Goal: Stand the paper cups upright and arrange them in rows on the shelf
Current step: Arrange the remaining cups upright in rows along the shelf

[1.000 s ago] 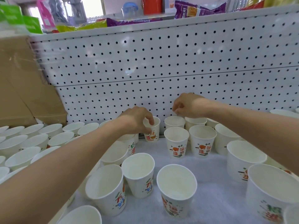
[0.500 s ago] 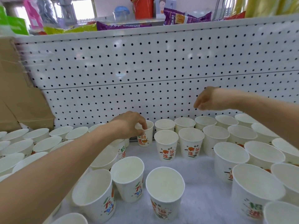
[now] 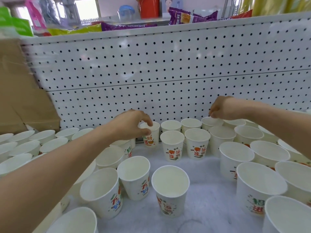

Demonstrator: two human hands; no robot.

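Observation:
Many white printed paper cups stand upright on the shelf (image 3: 210, 190), which is lined with a white mat. Two rows run along the back, with looser cups in front, such as one near the middle (image 3: 170, 190). My left hand (image 3: 133, 125) reaches in from the lower left and pinches the rim of a back-row paper cup (image 3: 151, 139). My right hand (image 3: 222, 108) comes from the right with curled fingers, its fingertips at the rim of another back-row cup (image 3: 211, 122). Whether it grips that rim is unclear.
A white pegboard (image 3: 168, 73) closes the back of the shelf. Several wide paper bowls (image 3: 25, 148) crowd the left side below a cardboard box (image 3: 20, 98). Larger cups (image 3: 259, 187) fill the right front. Snack packs (image 3: 190, 16) lie on the shelf above.
My right hand moved right along the back row and dropped to a cup's rim. My left hand stayed on its cup. More cups on the right came into view.

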